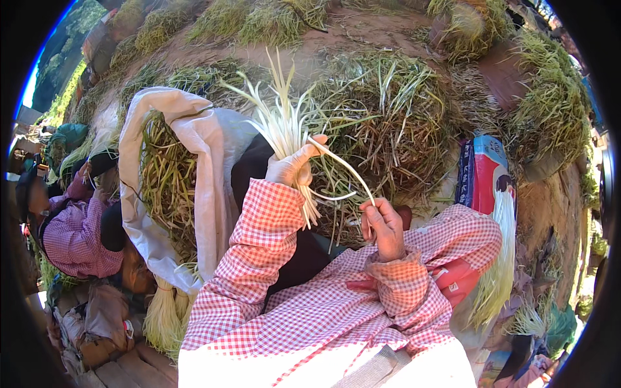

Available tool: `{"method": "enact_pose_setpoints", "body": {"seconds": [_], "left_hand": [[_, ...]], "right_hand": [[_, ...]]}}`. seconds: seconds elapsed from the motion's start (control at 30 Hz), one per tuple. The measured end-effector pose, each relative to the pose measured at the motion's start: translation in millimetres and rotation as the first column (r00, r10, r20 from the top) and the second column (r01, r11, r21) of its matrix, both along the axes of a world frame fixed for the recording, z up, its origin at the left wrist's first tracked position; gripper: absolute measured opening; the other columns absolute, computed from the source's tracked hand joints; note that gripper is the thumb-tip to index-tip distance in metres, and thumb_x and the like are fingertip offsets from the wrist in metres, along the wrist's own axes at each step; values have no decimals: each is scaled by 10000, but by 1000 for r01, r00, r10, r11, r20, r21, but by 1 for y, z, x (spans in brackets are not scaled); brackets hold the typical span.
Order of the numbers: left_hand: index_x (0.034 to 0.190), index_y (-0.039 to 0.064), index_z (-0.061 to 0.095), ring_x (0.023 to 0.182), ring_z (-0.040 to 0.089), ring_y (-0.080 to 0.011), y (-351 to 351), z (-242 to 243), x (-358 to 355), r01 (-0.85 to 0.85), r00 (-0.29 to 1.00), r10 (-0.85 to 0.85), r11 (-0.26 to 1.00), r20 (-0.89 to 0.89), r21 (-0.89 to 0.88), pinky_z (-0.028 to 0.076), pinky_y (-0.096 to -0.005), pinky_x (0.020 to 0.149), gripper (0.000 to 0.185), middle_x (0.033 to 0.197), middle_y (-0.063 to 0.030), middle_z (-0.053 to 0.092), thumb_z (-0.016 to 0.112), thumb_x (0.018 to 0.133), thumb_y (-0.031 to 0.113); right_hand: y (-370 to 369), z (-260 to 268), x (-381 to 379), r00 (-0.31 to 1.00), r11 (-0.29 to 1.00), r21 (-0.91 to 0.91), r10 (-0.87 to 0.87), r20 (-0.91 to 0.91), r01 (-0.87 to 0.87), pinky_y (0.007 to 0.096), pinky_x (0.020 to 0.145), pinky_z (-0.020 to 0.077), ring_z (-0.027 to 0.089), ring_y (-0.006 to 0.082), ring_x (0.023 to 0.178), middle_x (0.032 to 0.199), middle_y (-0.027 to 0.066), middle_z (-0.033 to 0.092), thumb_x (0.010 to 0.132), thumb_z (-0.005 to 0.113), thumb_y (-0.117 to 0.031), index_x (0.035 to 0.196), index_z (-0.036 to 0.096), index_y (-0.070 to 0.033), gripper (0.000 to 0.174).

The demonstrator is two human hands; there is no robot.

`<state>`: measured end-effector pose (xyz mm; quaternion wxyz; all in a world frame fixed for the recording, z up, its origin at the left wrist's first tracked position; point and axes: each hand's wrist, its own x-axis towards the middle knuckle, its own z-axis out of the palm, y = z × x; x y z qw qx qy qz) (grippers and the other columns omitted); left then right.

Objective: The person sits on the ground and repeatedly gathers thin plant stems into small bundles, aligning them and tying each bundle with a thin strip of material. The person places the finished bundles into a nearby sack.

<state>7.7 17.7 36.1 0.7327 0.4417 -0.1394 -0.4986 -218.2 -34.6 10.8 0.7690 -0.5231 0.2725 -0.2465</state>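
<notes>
My left hand is wrapped around a bunch of pale stalks that look like blanched garlic chives. Their leafy tips fan upward and the cut ends stick out below my fist. Lower and to the right, my right hand pinches the end of a single white stalk, which arcs up to the thumb of my left hand. A second loose stalk curls below it. Behind both hands lies a heap of green and brown stalks. The checked sleeves cover my wrists.
At left stands an open white woven sack with leafy trimmings inside. Tied pale bundles lie beneath it. A long pale bunch rests by a printed bag at right. Another person sits at far left.
</notes>
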Motion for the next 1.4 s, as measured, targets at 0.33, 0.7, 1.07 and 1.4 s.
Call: {"method": "enact_pose_setpoints", "body": {"seconds": [0.33, 0.7, 1.07, 1.4], "left_hand": [[1050, -17, 600, 535, 514, -88, 18, -29, -68, 201, 952, -169, 974, -255, 105, 332, -208, 419, 310, 875, -101, 650, 665, 789, 135], [1020, -12, 554, 434, 416, -64, 4, -28, -52, 281, 817, -384, 917, -430, -285, 358, -217, 416, 247, 738, -40, 582, 553, 874, 188], [950, 2, 602, 465, 497, -65, -12, -30, 10, -194, 941, 207, 978, -266, 71, 441, -209, 416, 190, 714, -19, 604, 562, 873, 171], [1005, 17, 584, 518, 515, -79, -12, -20, -40, 66, 980, -52, 995, -191, 72, 449, -209, 446, 227, 760, -21, 604, 585, 857, 189]], "right_hand": [[11, -5, 13, 974, 988, -85, 113, -196, -132, 263, 540, 390, 464, 119, 579, 704, 35, 511, 860, 527, -85, 964, 528, -14, 126], [0, -21, -13, 922, 896, 223, 360, 146, -385, 248, 578, 370, 470, 111, 622, 717, 52, 529, 928, 464, -244, 894, 550, 4, 264], [-42, 126, -61, 880, 964, -226, 226, 417, -141, 266, 478, 430, 475, 153, 489, 578, 86, 481, 707, 594, 49, 632, 495, -4, 134], [-21, -20, 6, 965, 924, -315, 155, -210, -217, 215, 522, 363, 420, 57, 571, 686, 8, 504, 862, 588, -178, 986, 555, 8, 226]]}}
